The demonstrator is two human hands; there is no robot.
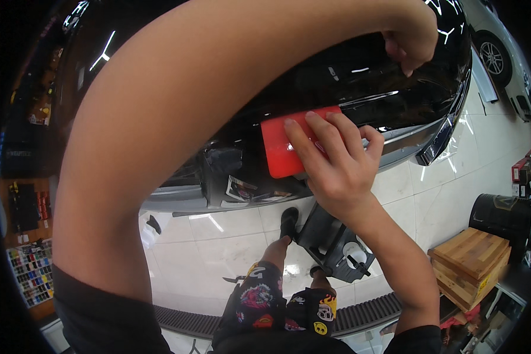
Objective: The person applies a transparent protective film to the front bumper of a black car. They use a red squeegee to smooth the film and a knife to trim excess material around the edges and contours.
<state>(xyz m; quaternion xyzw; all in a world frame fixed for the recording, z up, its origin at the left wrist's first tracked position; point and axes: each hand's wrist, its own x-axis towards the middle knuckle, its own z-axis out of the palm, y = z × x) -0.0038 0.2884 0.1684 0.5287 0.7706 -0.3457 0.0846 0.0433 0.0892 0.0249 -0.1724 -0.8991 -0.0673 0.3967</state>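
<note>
My right hand (342, 168) presses a flat red squeegee (281, 150) against the glossy black car panel (312, 88). Its fingers lie spread across the squeegee's face; the thumb is hidden beneath. My left arm reaches across the view from the lower left to the upper right. At its end, my left hand (412, 42) is bent down over the panel with curled fingers. Whatever those fingers hold, if anything, cannot be made out. Below the squeegee, the car's lower edge shows reflections and a grey strip (410, 140).
A dark rolling cart (327, 242) stands by my feet on the pale tiled floor (218, 251). Wooden boxes (469, 259) and a black bin (501, 215) are at the right. Another car (504, 59) is at the far right. Shelves with small coloured items (29, 271) line the left.
</note>
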